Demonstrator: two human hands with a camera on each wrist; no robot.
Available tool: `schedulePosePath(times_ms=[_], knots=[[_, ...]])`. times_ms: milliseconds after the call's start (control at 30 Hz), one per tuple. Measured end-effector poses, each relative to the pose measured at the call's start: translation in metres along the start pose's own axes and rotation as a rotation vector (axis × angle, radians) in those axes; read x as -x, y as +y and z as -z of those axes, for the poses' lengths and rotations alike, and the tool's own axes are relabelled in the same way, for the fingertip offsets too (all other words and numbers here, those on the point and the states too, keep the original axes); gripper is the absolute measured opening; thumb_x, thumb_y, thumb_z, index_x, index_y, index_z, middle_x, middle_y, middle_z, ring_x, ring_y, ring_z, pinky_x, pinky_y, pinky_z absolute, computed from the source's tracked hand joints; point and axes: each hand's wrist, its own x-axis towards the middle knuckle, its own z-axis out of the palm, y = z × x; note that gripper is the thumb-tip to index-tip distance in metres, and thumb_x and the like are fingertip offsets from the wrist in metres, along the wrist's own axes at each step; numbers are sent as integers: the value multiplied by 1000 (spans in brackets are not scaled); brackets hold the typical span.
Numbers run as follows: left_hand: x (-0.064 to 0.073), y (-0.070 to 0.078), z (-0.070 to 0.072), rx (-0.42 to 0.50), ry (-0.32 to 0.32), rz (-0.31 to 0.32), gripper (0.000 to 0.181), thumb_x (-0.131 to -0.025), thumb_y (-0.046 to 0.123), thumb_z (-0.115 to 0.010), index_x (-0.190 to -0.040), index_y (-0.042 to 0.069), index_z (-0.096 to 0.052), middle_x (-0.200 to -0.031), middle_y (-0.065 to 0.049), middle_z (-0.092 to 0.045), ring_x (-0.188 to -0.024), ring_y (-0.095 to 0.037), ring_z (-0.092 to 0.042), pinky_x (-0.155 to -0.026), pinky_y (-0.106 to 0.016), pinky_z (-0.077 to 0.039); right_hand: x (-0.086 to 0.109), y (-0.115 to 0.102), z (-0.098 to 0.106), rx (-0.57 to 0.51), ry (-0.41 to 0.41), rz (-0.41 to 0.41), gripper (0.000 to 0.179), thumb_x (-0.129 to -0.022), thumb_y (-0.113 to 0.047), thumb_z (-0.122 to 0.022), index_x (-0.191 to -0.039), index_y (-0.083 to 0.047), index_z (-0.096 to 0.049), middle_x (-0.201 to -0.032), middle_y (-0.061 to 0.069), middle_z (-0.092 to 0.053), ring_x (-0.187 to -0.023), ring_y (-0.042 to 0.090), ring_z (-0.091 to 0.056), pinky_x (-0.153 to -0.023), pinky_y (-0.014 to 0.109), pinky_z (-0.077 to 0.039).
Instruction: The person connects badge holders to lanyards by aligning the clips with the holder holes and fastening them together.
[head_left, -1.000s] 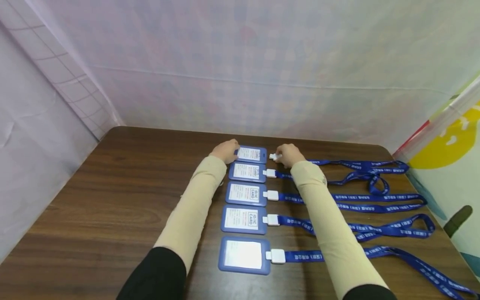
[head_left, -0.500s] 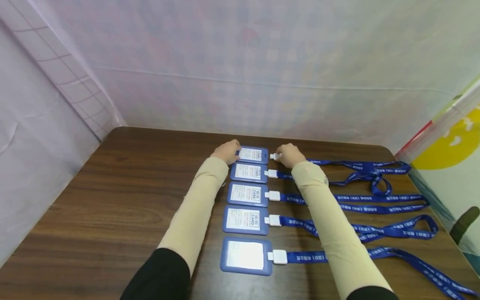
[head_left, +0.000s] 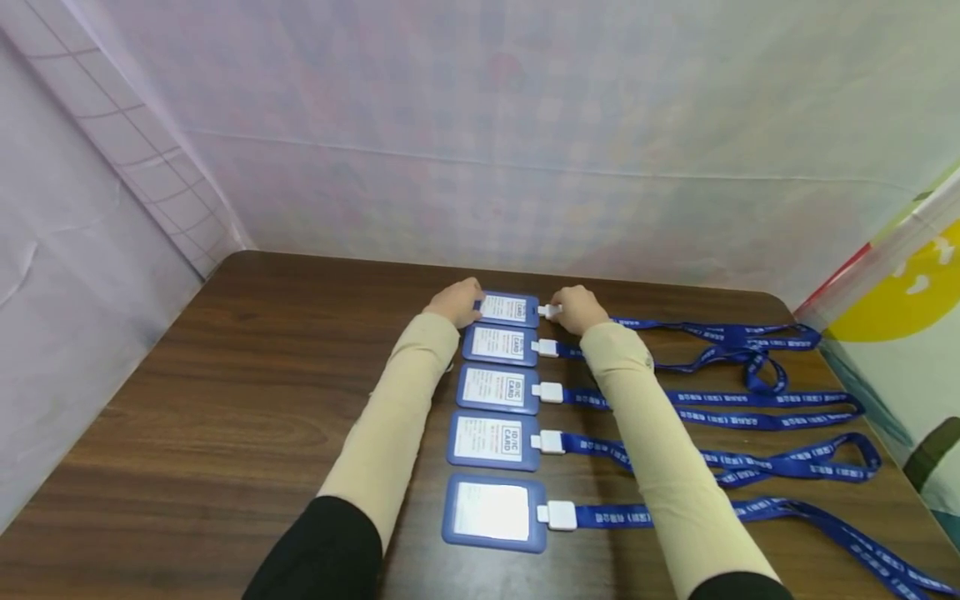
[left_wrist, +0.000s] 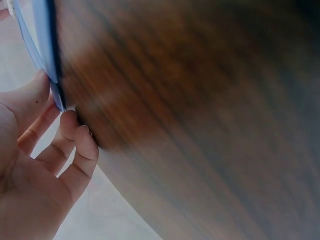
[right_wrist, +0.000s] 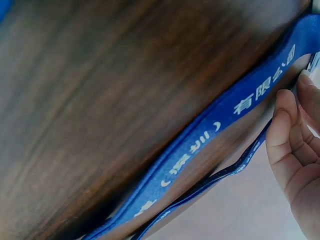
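Note:
At the far end of a column of blue ID badge holders, my left hand (head_left: 455,302) pinches the left edge of the farthest badge holder (head_left: 506,308). In the left wrist view, thumb and fingers grip the holder's blue edge (left_wrist: 46,40), slightly raised from the wood. My right hand (head_left: 579,310) holds the white clip (head_left: 550,311) of a blue lanyard (head_left: 675,326) at the holder's slotted right end. The clip's tip meets that end; whether it is inside the slot cannot be seen. White-lettered lanyard strap (right_wrist: 200,132) runs beside the fingers in the right wrist view.
Nearer on the brown table (head_left: 262,400) lie several more badge holders, such as the nearest badge holder (head_left: 495,512), each with a white clip (head_left: 561,515) at its right end. Their lanyards stretch right, passing by my right forearm. A pale curtain (head_left: 487,167) hangs behind the table.
The white clip in my right hand has moved left against the farthest badge holder, closing the small gap between them. My left hand keeps its pinch. The head view has shifted slightly.

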Motion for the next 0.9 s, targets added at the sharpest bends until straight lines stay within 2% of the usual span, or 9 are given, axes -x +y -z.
schedulePosePath(times_ms=[433, 633, 900], knots=[[1, 4, 2, 65, -3, 46, 40, -90, 17, -58, -127, 4, -51, -131, -8, -44, -121, -24, -42, -99, -35, -36, -2, -1, -4, 6, 27, 21, 27, -81, -9, -65, -105, 3, -65, -107, 20, -62, -101, 36, -56, -89, 44, -44], [3, 5, 3, 56, -24, 45, 41, -90, 19, -57, -128, 4, -49, -130, -7, -42, -119, -23, -43, -97, -35, -38, -2, -1, -6, -4, 22, 14, 26, -82, -9, -64, -106, 3, -65, -108, 20, -62, -102, 36, -55, -90, 44, -43], [5, 6, 4, 92, -35, 54, 35, -90, 18, -57, -121, 4, -50, -128, -5, -42, -115, -22, -46, -94, -34, -40, -3, -2, -10, 45, 13, 48, 25, -83, -7, -60, -106, 1, -66, -106, 20, -63, -99, 36, -57, -86, 44, -45]])
